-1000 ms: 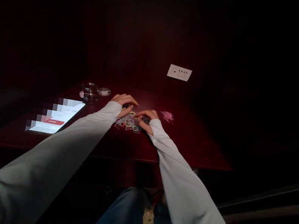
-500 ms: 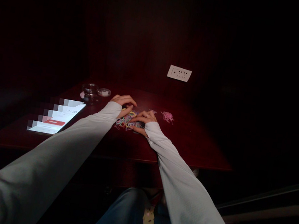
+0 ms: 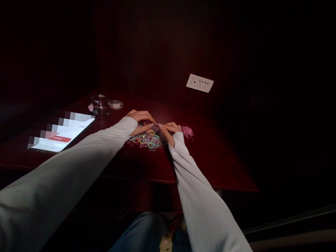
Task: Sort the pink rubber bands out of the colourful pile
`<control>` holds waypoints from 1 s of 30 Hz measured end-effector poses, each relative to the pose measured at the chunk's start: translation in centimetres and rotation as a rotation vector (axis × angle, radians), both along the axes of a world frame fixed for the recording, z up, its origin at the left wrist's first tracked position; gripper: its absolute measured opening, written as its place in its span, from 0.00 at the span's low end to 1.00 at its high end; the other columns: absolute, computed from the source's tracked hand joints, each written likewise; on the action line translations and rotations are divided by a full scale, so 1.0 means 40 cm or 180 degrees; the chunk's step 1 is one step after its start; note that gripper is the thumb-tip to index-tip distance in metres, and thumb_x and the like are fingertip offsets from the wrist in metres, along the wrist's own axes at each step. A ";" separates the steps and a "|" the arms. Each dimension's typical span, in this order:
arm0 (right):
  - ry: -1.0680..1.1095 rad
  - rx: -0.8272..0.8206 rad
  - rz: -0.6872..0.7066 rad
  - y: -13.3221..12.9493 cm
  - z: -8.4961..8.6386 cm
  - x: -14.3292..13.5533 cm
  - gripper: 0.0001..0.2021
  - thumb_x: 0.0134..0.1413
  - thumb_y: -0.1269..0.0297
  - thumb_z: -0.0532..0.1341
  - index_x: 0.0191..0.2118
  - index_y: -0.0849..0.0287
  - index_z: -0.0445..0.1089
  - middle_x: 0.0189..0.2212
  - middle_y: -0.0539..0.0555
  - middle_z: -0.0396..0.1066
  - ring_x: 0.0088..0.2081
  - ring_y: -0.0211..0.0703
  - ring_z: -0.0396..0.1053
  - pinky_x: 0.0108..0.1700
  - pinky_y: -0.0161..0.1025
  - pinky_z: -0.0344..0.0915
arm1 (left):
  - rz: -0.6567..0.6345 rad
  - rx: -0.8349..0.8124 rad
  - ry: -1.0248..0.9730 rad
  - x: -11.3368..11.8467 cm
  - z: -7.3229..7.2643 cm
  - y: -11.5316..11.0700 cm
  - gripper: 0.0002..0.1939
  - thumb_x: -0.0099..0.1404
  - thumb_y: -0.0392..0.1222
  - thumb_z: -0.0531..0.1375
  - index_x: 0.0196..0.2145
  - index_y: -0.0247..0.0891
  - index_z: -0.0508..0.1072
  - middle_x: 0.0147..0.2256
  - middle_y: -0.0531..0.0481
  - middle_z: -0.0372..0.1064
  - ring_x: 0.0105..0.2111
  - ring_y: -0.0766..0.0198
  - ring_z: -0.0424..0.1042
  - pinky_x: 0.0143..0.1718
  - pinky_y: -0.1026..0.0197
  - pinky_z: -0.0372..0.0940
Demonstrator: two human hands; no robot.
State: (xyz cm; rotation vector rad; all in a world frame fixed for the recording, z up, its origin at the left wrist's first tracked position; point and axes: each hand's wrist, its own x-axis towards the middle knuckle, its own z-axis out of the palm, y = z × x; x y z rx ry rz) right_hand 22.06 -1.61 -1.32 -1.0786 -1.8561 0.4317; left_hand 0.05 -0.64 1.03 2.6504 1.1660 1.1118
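A mixed pile of small coloured loops [image 3: 148, 141] is spread on the dark red surface [image 3: 219, 164] near the centre of the frame, directly under both hands, where it can be reached from either side. The left hand [image 3: 141, 118] is arched over the pile's upper left edge and the right hand [image 3: 171, 129] over its upper right. The fingers of both are curled, with thumbs and forefingers brought nearly together and the tips met just above the pile, a pose apparently suited to something tiny; whether a loop is pinched between them cannot be told.

A pink heap [image 3: 188, 133] is set just beside the right hand, right of centre, probably so that its single colour is not mixed with the rest. A clear jar [image 3: 99, 105] and a round lid [image 3: 115, 105] are placed left of centre, seemingly out of the hands' way. At the left, a lit phone [image 3: 68, 135] is laid flat beside the left sleeve [image 3: 84, 163], perhaps so that its screen can be glanced at.
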 end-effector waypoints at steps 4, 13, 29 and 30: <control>0.0077 -0.0078 0.0077 -0.011 0.015 0.007 0.13 0.66 0.52 0.62 0.49 0.45 0.82 0.39 0.51 0.76 0.45 0.45 0.67 0.57 0.47 0.54 | -0.0210 -0.0041 0.0050 0.002 -0.006 0.003 0.15 0.70 0.53 0.58 0.42 0.45 0.81 0.45 0.50 0.79 0.46 0.57 0.76 0.50 0.53 0.60; -0.0084 -0.0068 0.0070 -0.017 0.020 -0.001 0.16 0.68 0.48 0.59 0.50 0.44 0.82 0.39 0.51 0.76 0.44 0.44 0.69 0.56 0.48 0.56 | -0.0462 -0.0223 -0.0013 0.012 -0.017 0.019 0.12 0.68 0.55 0.63 0.37 0.49 0.84 0.39 0.51 0.80 0.41 0.58 0.75 0.47 0.53 0.62; -0.0110 0.0173 -0.0150 0.007 0.002 -0.020 0.11 0.59 0.54 0.68 0.46 0.48 0.82 0.37 0.51 0.78 0.41 0.46 0.68 0.52 0.46 0.60 | -0.0200 -0.0151 0.0115 -0.002 -0.027 0.036 0.12 0.67 0.50 0.62 0.35 0.45 0.83 0.38 0.50 0.81 0.40 0.59 0.75 0.43 0.56 0.60; -0.0145 0.0191 -0.0137 0.009 0.001 -0.020 0.10 0.59 0.55 0.68 0.44 0.49 0.82 0.37 0.51 0.78 0.40 0.45 0.68 0.52 0.45 0.59 | -0.0200 -0.0144 0.0112 -0.002 -0.028 0.035 0.12 0.67 0.50 0.61 0.35 0.45 0.83 0.38 0.50 0.81 0.40 0.60 0.75 0.43 0.56 0.60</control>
